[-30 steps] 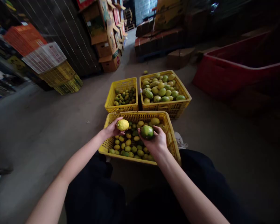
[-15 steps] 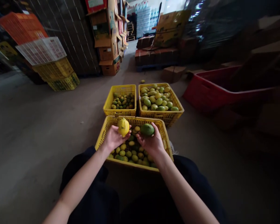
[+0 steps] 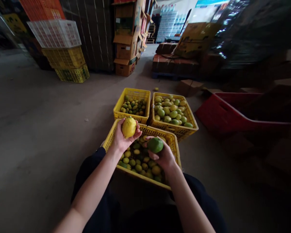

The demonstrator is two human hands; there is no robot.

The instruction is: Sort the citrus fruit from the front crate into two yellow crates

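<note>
A yellow lemon-like fruit [image 3: 129, 127] rests in my left hand [image 3: 121, 138], its fingers curled around the lower side. My right hand [image 3: 165, 156] holds a green fruit [image 3: 155, 145] a little lower and to the right. Both hands are above the near yellow crate [image 3: 177, 152], which holds several green and yellow fruits. Behind it stand a back left yellow crate [image 3: 115, 110] with small fruits and a back right yellow crate [image 3: 195, 128] filled with larger ones.
A big red bin [image 3: 215, 113] stands at the right. Stacked crates [image 3: 63, 58] are at the back left, cardboard boxes [image 3: 124, 51] at the back. One loose fruit [image 3: 156, 89] lies on the floor beyond the crates, near a brown box [image 3: 189, 87].
The view has swung left, so the scene sits further right. My left hand has risen with the yellow fruit; my right hand has lowered and turned the green fruit.
</note>
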